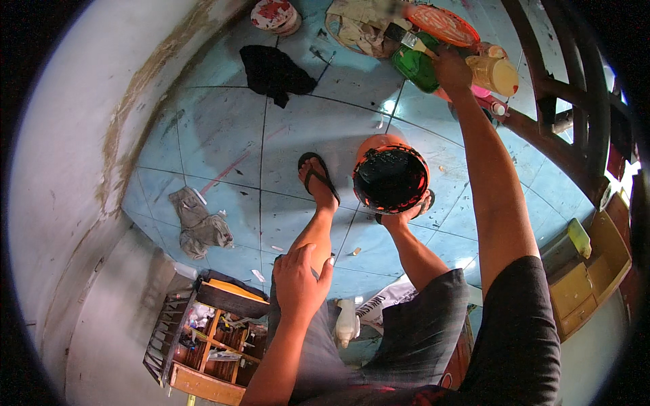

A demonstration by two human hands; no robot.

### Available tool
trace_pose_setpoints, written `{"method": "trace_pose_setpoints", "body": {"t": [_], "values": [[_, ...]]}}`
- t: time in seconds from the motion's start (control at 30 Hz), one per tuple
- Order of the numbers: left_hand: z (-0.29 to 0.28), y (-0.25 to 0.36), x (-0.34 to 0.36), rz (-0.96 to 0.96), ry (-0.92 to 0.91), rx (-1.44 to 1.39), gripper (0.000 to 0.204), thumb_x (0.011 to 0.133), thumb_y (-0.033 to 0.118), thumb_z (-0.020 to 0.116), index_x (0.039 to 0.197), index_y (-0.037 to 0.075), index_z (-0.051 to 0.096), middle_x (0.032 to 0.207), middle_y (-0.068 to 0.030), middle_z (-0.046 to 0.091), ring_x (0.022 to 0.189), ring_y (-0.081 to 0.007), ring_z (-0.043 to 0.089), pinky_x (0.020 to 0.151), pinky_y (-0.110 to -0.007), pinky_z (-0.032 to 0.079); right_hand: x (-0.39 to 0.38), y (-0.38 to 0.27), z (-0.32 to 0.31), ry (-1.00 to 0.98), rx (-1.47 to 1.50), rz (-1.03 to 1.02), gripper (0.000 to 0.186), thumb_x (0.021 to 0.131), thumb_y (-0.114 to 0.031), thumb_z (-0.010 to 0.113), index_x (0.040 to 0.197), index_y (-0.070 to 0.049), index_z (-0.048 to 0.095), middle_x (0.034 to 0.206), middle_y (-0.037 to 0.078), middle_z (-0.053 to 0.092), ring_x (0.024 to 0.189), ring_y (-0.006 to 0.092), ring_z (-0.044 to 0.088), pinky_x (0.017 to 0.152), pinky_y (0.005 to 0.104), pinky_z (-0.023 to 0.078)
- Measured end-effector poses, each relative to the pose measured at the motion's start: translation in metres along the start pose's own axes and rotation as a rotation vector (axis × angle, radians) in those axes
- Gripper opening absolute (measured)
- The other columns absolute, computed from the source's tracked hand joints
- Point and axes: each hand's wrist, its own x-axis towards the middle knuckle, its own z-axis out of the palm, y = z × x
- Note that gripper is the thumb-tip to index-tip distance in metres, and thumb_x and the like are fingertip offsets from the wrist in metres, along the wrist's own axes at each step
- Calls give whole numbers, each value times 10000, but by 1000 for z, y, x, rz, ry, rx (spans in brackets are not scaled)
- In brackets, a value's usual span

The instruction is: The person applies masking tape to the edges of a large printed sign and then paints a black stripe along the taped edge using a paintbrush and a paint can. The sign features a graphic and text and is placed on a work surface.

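Note:
My right hand (452, 68) grips the handle of a flat paintbrush (402, 35) at the upper right, over a green container (413, 68), beside a cream-yellow tub (496, 74) and an orange oval item (441, 24). My left hand (301, 284) rests on my left leg with its fingers apart, holding nothing. An orange bucket (391, 177), coated inside with black, stands by my right foot.
Cloths (352, 27), a black rag (274, 73), a grey rag (200, 220) and a paint-stained pot (276, 17) lie on the tiled floor (305, 122). Dark wooden furniture (575, 95) borders the right; a drawer unit (210, 365) is at lower left, a yellow box (586, 277) at lower right.

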Motion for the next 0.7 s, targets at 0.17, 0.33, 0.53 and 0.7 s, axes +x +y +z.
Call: {"method": "trace_pose_setpoints", "body": {"t": [0.17, 0.33, 0.53, 0.7], "values": [[0, 1, 7, 51, 22, 26, 391, 795, 286, 666, 1068, 16, 593, 1002, -176, 646, 959, -335, 599, 884, -433, 411, -11, 8, -3, 157, 5, -217, 252, 884, -239, 526, 1097, -114, 578, 1064, 181, 600, 917, 373, 617, 736, 478, 513], [9, -3, -1, 20, 13, -10, 387, 788, 281, 656, 1057, 12, 583, 988, -186, 638, 941, -344, 594, 894, -439, 408, -84, -19, -58, -2, 291, 8, 221, 878, -232, 554, 1030, -78, 602, 944, 197, 606, 877, 379, 603, 698, 468, 480], [-6, -27, -49, 14, -101, -76, 463, 785, 294, 673, 1132, 15, 549, 1157, -216, 569, 1113, -364, 519, 948, -486, 376, -288, -59, -135, -160, 528, 348, 174, 836, -176, 611, 938, -35, 621, 816, 168, 605, 741, 371, 588, 651, 433, 471], [-31, -24, -99, 126, -320, 275, 631, 755, 397, 692, 1228, 32, 489, 1358, -232, 408, 1250, -419, 388, 993, -517, 352, -371, -91, -106, -324, 488, 561, 194, 821, -191, 614, 945, -42, 619, 898, 197, 633, 808, 392, 615, 701, 451, 496]]}}
